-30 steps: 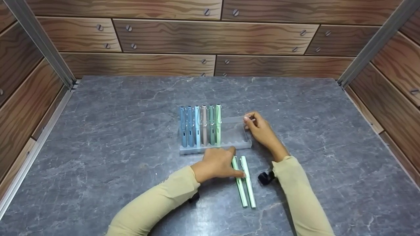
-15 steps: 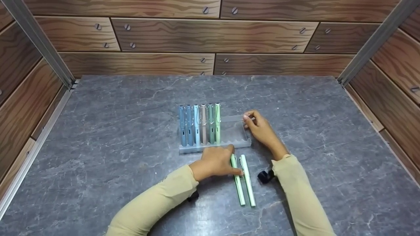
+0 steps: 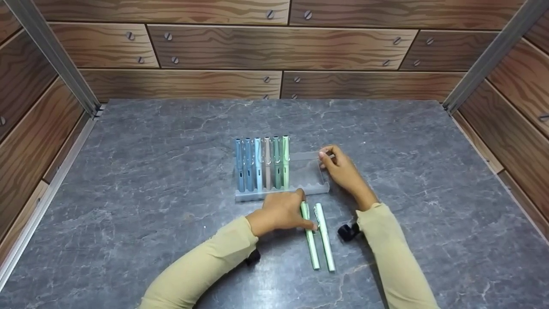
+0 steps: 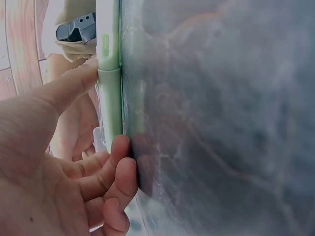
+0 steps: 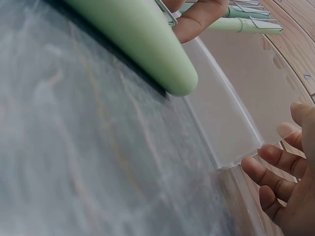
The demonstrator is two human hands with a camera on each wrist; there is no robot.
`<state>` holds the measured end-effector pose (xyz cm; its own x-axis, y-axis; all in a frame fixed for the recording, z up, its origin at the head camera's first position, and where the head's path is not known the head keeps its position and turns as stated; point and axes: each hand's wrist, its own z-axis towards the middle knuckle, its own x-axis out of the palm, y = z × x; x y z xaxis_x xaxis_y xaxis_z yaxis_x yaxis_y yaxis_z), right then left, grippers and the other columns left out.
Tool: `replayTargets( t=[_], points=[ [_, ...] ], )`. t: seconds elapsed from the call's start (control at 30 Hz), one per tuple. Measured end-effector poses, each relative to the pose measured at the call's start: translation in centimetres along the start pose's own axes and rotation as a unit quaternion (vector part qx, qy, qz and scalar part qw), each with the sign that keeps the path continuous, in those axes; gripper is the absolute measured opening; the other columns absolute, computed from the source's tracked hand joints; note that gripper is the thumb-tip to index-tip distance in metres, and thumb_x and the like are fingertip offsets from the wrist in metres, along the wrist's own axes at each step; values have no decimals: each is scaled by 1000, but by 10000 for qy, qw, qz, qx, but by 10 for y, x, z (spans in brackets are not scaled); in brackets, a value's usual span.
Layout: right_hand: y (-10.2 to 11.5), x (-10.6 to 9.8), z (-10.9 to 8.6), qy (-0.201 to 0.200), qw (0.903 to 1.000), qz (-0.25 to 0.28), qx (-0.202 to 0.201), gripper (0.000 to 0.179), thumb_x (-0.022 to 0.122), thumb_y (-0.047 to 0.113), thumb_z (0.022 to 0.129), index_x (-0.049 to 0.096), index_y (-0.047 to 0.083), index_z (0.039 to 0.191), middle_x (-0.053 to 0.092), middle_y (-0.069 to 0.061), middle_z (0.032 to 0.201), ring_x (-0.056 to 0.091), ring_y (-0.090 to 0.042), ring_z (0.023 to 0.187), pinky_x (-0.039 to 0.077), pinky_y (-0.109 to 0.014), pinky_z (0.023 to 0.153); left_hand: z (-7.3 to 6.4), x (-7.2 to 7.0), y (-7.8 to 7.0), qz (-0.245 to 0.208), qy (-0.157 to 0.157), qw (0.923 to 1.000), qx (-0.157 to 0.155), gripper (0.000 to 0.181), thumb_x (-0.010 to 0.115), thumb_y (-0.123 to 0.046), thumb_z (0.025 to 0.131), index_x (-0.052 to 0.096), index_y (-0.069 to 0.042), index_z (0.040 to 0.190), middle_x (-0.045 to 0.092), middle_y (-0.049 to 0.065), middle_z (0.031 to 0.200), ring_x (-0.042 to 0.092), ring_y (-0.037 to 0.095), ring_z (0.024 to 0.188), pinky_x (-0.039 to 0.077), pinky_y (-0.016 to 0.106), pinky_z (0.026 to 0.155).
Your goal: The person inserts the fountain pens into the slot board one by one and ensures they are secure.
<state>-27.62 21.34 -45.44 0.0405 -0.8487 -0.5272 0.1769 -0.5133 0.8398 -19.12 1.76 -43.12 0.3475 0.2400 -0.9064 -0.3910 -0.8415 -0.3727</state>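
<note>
A clear pen rack (image 3: 306,171) holds several capped pens on its left side, in blue, light blue, pinkish, dark green and light green (image 3: 286,165). In front of it, two pale green pens lie side by side on the table. My left hand (image 3: 281,211) pinches the left pen (image 3: 312,251) near its cap; in the left wrist view the thumb presses the pen (image 4: 110,93) and the fingertips curl at its end. The right pen (image 3: 326,244) lies just beyond the thumb. My right hand (image 3: 343,169) holds the rack's right edge between thumb and fingers.
The grey marbled table (image 3: 150,171) is bounded by wood-patterned walls (image 3: 283,47) at the back and sides, with metal posts at the corners. A black wrist device (image 3: 348,232) sits by the right sleeve.
The left hand and the left pen have shifted slightly to the left, widening the gap between the two loose pens. The right hand keeps its hold on the rack.
</note>
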Motion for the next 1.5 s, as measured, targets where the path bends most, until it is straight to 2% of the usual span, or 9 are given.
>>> replayTargets(
  t=[0.43, 0.57, 0.8, 1.03, 1.1, 1.17, 1.3, 1.37, 1.5],
  points=[
    [-2, -1, 0, -5, 9999, 25, -98, 24, 49, 21, 101, 53, 0, 113, 61, -19, 100, 64, -22, 84, 49, -21, 74, 0, 0, 1, -314, 9, 9995, -56, 66, 79, -62, 65, 59, -15, 107, 63, -5, 81, 56, 13, 69, 40, 30, 57],
    [-2, 0, 0, -17, 9999, -14, -135, 24, 48, 20, 101, 52, -1, 113, 61, -19, 101, 64, -27, 85, 50, -24, 76, 0, 0, 1, -474, 7, 9989, -42, 66, 81, -58, 65, 60, -14, 110, 66, -3, 85, 58, 14, 72, 41, 31, 58],
    [-1, 1, 0, -15, 9999, 155, -49, 24, 49, 18, 101, 52, -2, 115, 59, -22, 104, 64, -38, 91, 51, -37, 82, 2, 0, 0, -645, 108, 9978, -75, 69, 83, -51, 67, 60, -15, 121, 70, 0, 100, 65, 18, 87, 46, 33, 63],
    [-2, 0, 1, -33, 9999, 78, -71, 24, 49, 20, 101, 53, -1, 112, 60, -19, 101, 65, -28, 86, 50, -25, 77, 2, -1, 1, -926, 213, 9954, -91, 68, 84, -45, 68, 58, -15, 123, 59, -7, 72, 56, 11, 70, 43, 28, 59],
    [-2, 0, 1, -25, 9999, 68, -132, 24, 49, 20, 101, 53, -1, 112, 60, -19, 101, 65, -25, 84, 51, -24, 77, 2, -1, 1, -1006, 231, 9946, -94, 67, 84, -44, 68, 58, -15, 123, 60, -6, 72, 57, 12, 69, 44, 28, 59],
    [-2, 0, 1, -20, 9999, 60, -157, 24, 48, 20, 101, 53, -1, 112, 60, -20, 100, 65, -24, 83, 51, -24, 76, 2, -2, 1, -1042, 233, 9943, -85, 66, 84, -43, 68, 58, -16, 123, 64, -4, 78, 60, 13, 74, 46, 29, 61],
    [4, -1, -2, -24, 9999, 72, -140, 24, 49, 18, 101, 53, -2, 112, 60, -23, 101, 65, -29, 85, 50, -23, 75, 1, -2, 1, -1078, 234, 9939, -52, 64, 84, -41, 68, 59, -17, 121, 67, -2, 89, 62, 16, 82, 49, 31, 66],
    [4, 0, -2, -27, 9999, 57, -105, 24, 48, 17, 101, 52, -3, 114, 60, -25, 102, 64, -35, 87, 49, -23, 75, 1, -3, 1, -1117, 248, 9934, -33, 63, 84, -40, 68, 59, -17, 121, 65, -3, 87, 61, 15, 81, 49, 31, 65],
    [5, -1, -1, -1, 10000, 6, -95, 25, 48, 17, 101, 52, -4, 115, 60, -25, 103, 65, -36, 88, 48, -23, 76, 0, -4, 2, -1258, 283, 9916, -17, 63, 84, -38, 69, 57, -18, 122, 61, -5, 77, 56, 12, 72, 46, 29, 61]
  ],
)
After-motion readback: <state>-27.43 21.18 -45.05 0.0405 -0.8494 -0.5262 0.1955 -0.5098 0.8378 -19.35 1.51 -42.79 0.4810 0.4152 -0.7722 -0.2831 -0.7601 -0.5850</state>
